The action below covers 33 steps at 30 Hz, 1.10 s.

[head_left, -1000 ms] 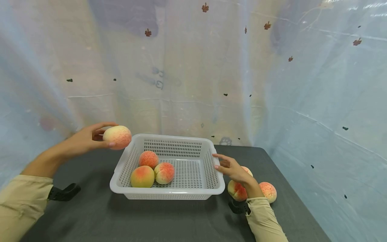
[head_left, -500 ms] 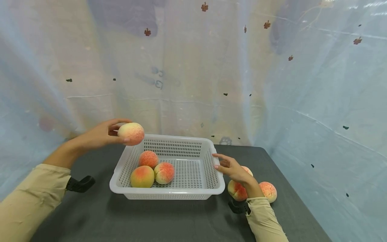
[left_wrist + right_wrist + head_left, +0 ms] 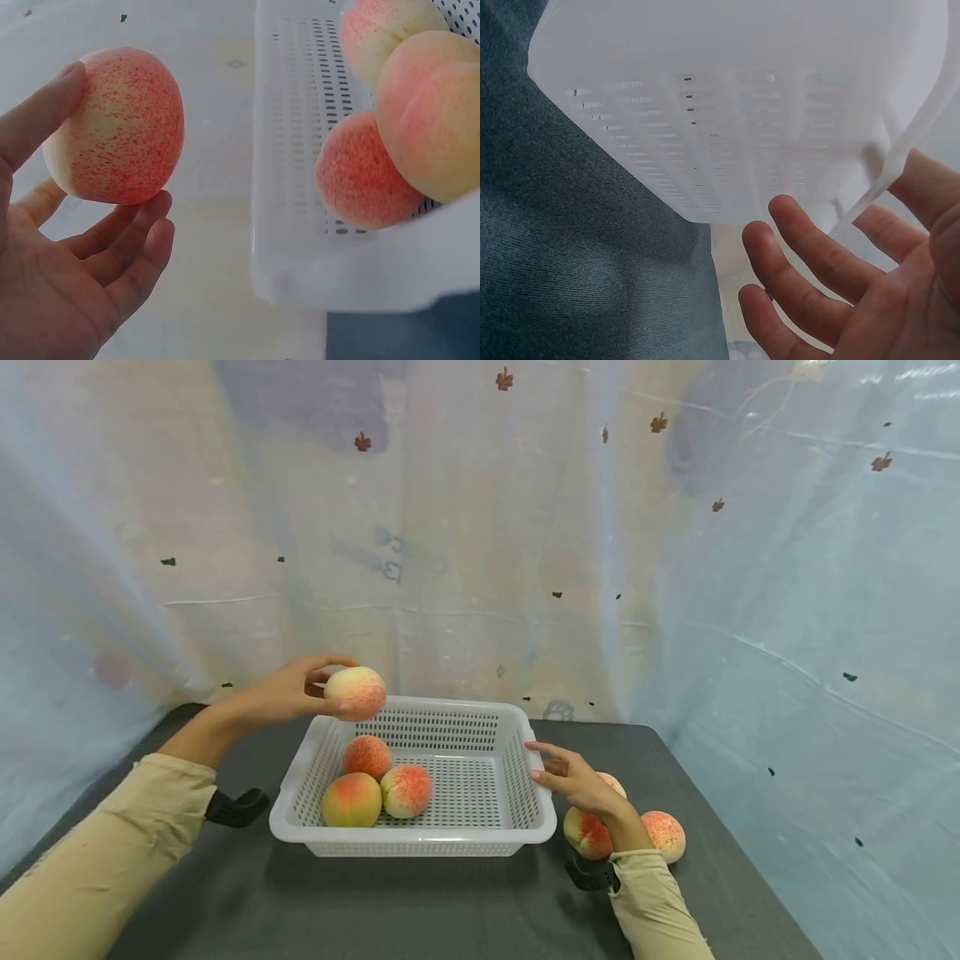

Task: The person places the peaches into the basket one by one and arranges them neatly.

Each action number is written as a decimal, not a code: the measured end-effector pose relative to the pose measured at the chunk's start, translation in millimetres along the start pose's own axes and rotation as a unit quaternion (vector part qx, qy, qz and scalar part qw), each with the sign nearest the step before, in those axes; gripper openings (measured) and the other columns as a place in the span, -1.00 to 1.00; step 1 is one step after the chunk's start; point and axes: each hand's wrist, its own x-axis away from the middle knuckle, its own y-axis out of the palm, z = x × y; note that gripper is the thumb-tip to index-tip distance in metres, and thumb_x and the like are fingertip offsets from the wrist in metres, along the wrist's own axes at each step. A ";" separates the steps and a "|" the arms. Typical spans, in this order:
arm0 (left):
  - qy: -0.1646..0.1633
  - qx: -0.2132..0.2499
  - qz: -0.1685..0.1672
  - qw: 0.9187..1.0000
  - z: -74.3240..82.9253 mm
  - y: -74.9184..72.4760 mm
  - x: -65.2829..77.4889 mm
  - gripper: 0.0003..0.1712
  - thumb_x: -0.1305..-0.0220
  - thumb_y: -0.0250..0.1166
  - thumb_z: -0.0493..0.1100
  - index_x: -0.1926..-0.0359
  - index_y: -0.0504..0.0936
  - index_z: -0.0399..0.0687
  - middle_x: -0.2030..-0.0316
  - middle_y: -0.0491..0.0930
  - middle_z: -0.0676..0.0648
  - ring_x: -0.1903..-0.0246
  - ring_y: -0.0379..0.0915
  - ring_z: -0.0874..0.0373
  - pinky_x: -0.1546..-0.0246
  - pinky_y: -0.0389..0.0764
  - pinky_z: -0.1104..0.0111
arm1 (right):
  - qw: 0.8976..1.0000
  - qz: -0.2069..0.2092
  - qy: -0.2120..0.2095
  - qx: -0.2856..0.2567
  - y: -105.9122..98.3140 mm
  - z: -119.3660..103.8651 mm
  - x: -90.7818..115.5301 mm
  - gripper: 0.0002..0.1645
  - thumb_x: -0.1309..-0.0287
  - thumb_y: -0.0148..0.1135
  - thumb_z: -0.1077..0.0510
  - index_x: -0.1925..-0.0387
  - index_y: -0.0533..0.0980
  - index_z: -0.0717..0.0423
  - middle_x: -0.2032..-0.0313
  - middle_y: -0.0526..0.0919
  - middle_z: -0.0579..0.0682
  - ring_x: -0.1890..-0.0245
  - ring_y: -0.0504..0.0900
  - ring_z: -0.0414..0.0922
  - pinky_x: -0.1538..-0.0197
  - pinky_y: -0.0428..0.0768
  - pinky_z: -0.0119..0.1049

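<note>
In the head view my left hand (image 3: 300, 689) grips a pale yellow and red peach (image 3: 358, 693) between thumb and fingers, above the back left rim of a white plastic basket (image 3: 420, 835). Seen from the left wrist, the held peach (image 3: 124, 127) is apart from the basket's side wall (image 3: 292, 150). Three peaches lie in the basket's left part: a red one (image 3: 367, 755), a yellow-orange one (image 3: 352, 800) and a pale red-tinged one (image 3: 407, 791). My right hand (image 3: 573, 777) holds the basket's right rim, thumb and index finger at the edge (image 3: 889, 176).
Right of the basket, a red and yellow peach (image 3: 587, 833) and another peach (image 3: 612, 783) sit partly behind my right hand. A further peach (image 3: 664, 836) lies beside the right forearm. The dark table (image 3: 420, 910) ends at a pale plastic curtain (image 3: 465, 527).
My left hand has carried the peach rightward, from left of the basket to above its back left rim. The right hand and the basket stay in place.
</note>
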 end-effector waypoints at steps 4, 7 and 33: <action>-0.005 0.003 -0.008 1.000 1.2 5.9 -7.4 -0.21 -0.34 0.37 -0.04 -0.48 0.23 0.00 -0.29 0.47 -0.37 -0.21 0.52 -0.28 -0.14 0.57 -0.14 | 1.000 0.000 -0.001 0.003 -0.2 1.0 -0.3 -0.22 -0.49 0.10 0.17 -0.54 0.04 0.34 -0.33 0.38 0.53 -0.18 0.60 0.33 -0.10 0.70 -0.02; 0.003 0.010 -0.011 1.000 1.8 9.7 -12.8 -0.22 -0.34 0.36 -0.08 -0.48 0.23 -0.03 -0.26 0.49 -0.38 -0.20 0.53 -0.29 -0.12 0.59 -0.12 | 1.000 0.000 0.001 0.005 -0.6 -0.3 -0.8 -0.22 -0.49 0.10 0.16 -0.55 0.04 0.32 -0.34 0.38 0.52 -0.19 0.58 0.35 -0.11 0.69 0.00; -0.012 0.000 -0.068 0.998 -6.2 49.1 -40.8 -0.27 -0.29 0.40 -0.04 -0.40 0.34 -0.08 -0.26 0.51 -0.33 -0.24 0.47 -0.27 -0.16 0.56 -0.08 | 1.000 -0.003 -0.002 -0.009 0.0 -0.8 -0.8 -0.22 -0.48 0.10 0.19 -0.54 0.02 0.35 -0.31 0.39 0.55 -0.15 0.60 0.37 -0.07 0.71 -0.08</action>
